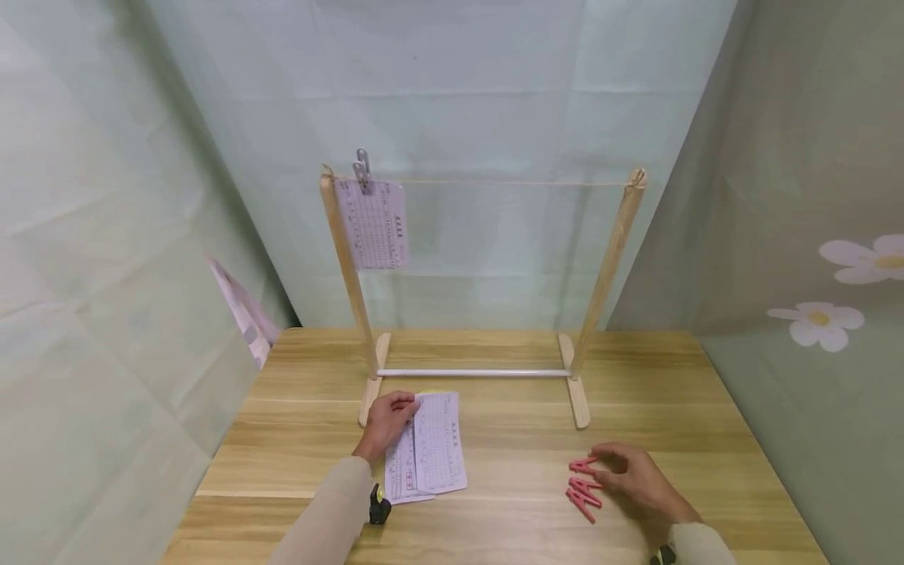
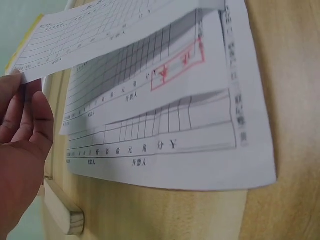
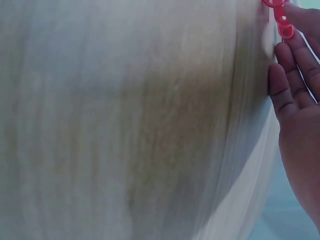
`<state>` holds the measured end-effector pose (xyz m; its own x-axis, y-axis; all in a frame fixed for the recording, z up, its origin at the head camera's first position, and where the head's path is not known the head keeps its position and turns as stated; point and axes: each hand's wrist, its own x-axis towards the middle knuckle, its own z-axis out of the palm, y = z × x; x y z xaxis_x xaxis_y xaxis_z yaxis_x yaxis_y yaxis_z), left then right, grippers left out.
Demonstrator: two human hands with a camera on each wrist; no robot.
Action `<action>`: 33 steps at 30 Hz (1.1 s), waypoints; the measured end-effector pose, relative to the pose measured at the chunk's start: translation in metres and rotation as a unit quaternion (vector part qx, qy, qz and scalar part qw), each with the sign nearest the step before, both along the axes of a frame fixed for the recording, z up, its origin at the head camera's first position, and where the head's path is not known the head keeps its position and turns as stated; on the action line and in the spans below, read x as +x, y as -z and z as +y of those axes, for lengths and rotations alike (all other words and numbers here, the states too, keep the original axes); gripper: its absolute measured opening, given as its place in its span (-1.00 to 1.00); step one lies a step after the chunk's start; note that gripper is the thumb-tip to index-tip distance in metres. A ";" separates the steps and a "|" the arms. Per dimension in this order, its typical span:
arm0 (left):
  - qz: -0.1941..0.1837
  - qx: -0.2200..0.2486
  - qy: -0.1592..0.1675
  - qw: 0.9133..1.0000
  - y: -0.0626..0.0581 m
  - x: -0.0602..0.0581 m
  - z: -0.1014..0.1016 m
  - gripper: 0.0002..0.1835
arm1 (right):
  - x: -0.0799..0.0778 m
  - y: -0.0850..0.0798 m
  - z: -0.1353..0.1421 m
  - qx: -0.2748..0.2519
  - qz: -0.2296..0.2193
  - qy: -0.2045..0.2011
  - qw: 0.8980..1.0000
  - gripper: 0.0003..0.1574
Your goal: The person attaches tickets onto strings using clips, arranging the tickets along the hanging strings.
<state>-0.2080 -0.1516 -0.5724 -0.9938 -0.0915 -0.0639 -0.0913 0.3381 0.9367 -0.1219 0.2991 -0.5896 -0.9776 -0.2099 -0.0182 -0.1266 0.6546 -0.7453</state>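
Note:
At the upper left edge of the printed receipt slips (image 1: 441,447), my left hand (image 1: 388,422) pinches the top slip (image 2: 95,37) between thumb and fingers. That slip bends up from the ones beneath. A lower slip (image 2: 210,75) bears a red stamp, and the sheets overlap on the table. On the right, my right hand (image 1: 639,479) pinches one end of the farthest red clothespin (image 1: 582,465) with thumb and forefinger. Other red clothespins (image 1: 583,501) lie just nearer. Only part of the pinched clothespin (image 3: 284,22) shows in the right wrist view.
Behind the slips stands a wooden frame (image 1: 609,275) with a string (image 1: 494,183) across its top and a white rod (image 1: 473,373) low down. A metal clip (image 1: 362,173) holds another slip (image 1: 374,227) at the string's left end. Cloth (image 1: 459,94) hangs around the table.

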 end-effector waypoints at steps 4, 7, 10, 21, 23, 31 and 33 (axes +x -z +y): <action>0.004 0.019 0.000 1.000 -0.003 -0.001 0.001 -0.82 | 0.000 -0.001 0.000 -0.016 0.000 0.005 1.000 -0.53; 0.017 0.031 0.003 0.999 -0.006 -0.001 0.002 -0.82 | -0.001 -0.004 -0.001 -0.034 -0.006 0.004 0.999 -0.52; 0.024 0.049 0.003 0.998 -0.009 -0.001 0.003 -0.81 | -0.002 -0.007 -0.002 -0.051 -0.016 0.006 0.999 -0.50; 0.012 0.090 -0.004 0.996 -0.020 -0.003 0.001 -0.76 | -0.009 -0.020 -0.006 -0.083 0.003 -0.006 0.997 -0.49; 0.014 0.093 -0.005 0.996 -0.023 -0.005 0.001 -0.76 | -0.011 -0.023 -0.006 -0.100 0.007 -0.010 0.995 -0.47; 0.028 0.099 0.000 0.995 -0.035 -0.011 -0.002 -0.77 | -0.018 -0.034 -0.010 -0.137 0.077 -0.043 0.987 -0.52; 0.032 0.103 0.002 0.994 -0.039 -0.012 -0.003 -0.76 | -0.020 -0.037 -0.011 -0.136 0.090 -0.044 0.986 -0.53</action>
